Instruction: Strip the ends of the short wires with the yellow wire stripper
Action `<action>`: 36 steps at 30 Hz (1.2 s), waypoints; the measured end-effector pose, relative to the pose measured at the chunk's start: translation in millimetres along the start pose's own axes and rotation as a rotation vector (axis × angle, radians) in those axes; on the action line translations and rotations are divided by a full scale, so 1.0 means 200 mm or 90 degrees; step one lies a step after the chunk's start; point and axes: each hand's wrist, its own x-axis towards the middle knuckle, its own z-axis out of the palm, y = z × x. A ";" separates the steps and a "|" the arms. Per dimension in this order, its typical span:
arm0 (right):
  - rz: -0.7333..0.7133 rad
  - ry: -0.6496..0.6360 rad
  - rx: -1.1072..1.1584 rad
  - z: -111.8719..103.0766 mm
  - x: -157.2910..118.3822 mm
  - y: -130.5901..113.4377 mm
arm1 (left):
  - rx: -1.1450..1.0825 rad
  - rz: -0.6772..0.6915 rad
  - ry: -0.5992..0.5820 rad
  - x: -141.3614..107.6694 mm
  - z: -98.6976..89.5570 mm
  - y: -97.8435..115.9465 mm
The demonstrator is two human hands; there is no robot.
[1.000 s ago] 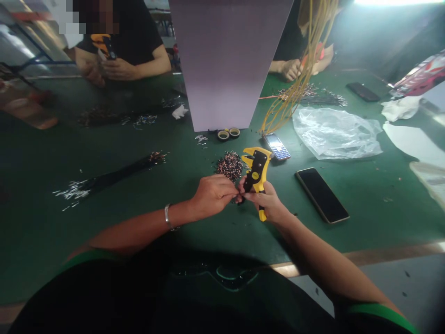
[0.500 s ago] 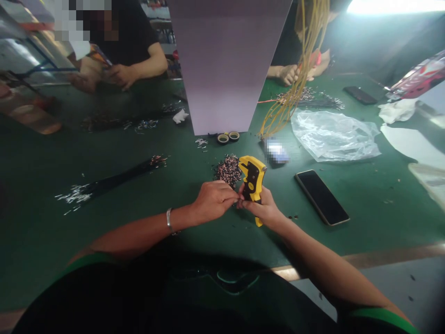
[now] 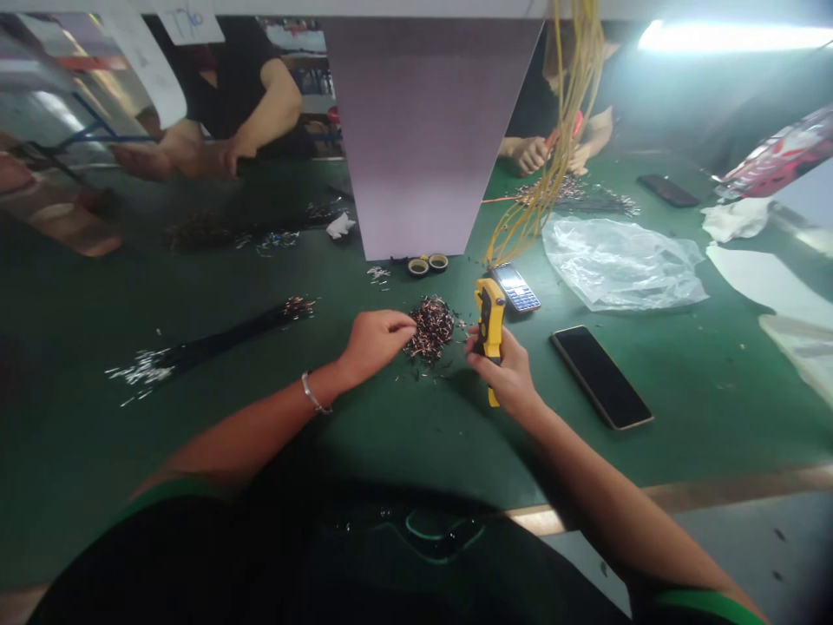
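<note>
My right hand (image 3: 506, 366) is wrapped round a yellow and black wire stripper (image 3: 489, 325), its jaws pointing up and away from me. My left hand (image 3: 377, 343) is closed, thumb and fingertips together at the left side of a heap of short copper-and-black wire pieces (image 3: 433, 328). Anything between those fingertips is too small to make out. The heap lies on the green table between my two hands, with a few loose bits scattered around it. To the left, a bundle of black wires (image 3: 221, 334) has silvery ends on one side and coppery ends on the other.
A smartphone (image 3: 602, 378) and a keypad phone (image 3: 516, 288) lie to the right, near a clear plastic bag (image 3: 621, 260). Two tape rolls (image 3: 428, 265) rest below a pale upright panel (image 3: 420, 139). Yellow wires (image 3: 566, 148) hang beside it. Two people work across the table.
My hands have moved apart: the left went to the left side of the heap, the right shifted slightly right with the wire stripper. The view has tilted up a little.
</note>
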 end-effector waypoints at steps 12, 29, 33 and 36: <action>0.004 0.082 -0.578 -0.06 0.08 0.06 | -0.130 -0.243 0.095 0.17 0.00 -0.32; 0.040 0.118 -0.459 -0.08 0.09 0.12 | -0.027 -0.207 0.079 0.15 0.02 -0.36; 0.025 0.163 -0.490 -0.09 0.10 0.13 | -0.024 -0.211 0.076 0.16 0.02 -0.35; 0.027 0.179 -0.542 -0.10 0.12 0.13 | -0.023 -0.210 0.076 0.16 0.02 -0.35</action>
